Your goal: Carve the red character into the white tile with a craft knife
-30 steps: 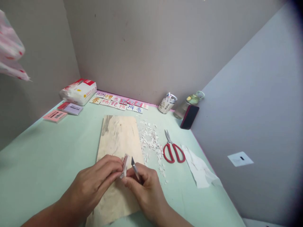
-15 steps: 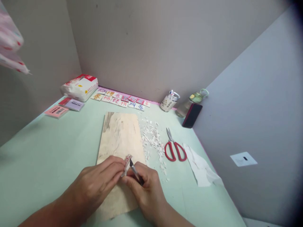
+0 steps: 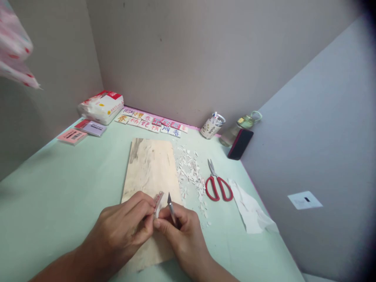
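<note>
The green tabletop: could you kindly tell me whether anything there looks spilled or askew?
Yes: loose pale scraps lie scattered between the wooden board and the red-handled scissors, ungathered, which looks messy. A creased white sheet lies beside the scissors.

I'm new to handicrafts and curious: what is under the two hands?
A wooden board shows beneath the left hand and right hand, lying on the green table. The hands cover part of it, so anything lying there is hidden.

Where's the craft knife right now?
In the head view, the craft knife is near lower centre, in the right hand, just right of the small pale piece in the left hand, over the wooden board.
</note>
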`<state>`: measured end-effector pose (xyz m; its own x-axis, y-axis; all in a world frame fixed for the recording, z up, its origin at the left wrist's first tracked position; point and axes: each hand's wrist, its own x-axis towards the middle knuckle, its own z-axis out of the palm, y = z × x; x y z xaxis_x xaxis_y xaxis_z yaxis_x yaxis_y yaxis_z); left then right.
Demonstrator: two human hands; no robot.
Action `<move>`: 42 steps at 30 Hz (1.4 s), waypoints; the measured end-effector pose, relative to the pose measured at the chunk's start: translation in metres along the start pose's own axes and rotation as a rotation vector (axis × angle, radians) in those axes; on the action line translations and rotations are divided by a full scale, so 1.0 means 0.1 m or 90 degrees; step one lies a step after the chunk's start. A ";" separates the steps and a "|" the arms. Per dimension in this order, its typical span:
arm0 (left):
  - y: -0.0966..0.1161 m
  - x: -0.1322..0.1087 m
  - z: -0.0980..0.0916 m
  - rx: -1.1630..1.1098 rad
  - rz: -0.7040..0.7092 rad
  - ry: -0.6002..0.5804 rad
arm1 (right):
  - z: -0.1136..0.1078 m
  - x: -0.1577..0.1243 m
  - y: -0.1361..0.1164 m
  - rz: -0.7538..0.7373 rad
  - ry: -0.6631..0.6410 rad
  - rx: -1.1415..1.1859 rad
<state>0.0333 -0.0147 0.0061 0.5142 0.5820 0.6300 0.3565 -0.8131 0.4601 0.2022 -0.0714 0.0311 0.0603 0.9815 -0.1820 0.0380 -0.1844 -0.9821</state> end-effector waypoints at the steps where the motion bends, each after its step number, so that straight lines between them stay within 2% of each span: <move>1: 0.00 0.00 0.00 -0.001 -0.002 0.005 | 0.00 0.00 -0.01 0.006 0.002 0.004; 10: 0.00 0.01 0.00 -0.042 -0.027 0.022 | -0.01 0.00 -0.05 0.047 0.004 0.085; 23: -0.05 -0.01 -0.02 -0.081 -0.048 0.026 | -0.10 0.04 -0.04 0.026 0.007 0.093; 28: -0.10 -0.05 -0.04 -0.060 -0.005 0.022 | -0.07 0.02 -0.03 -0.002 0.009 0.063; 33: -0.09 -0.06 -0.06 -0.004 0.099 0.012 | -0.07 0.00 0.01 -0.049 0.024 0.004; 36: -0.05 -0.05 -0.06 0.050 0.130 0.000 | -0.06 -0.01 0.02 -0.081 0.032 -0.035; 42: 0.01 0.01 -0.01 0.146 0.179 0.057 | -0.04 -0.02 0.02 -0.031 0.010 -0.004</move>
<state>0.0334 -0.0146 0.0076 0.5507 0.3261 0.7684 0.3816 -0.9170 0.1157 0.2064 -0.0742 0.0300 0.0734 0.9883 -0.1339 0.0472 -0.1375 -0.9894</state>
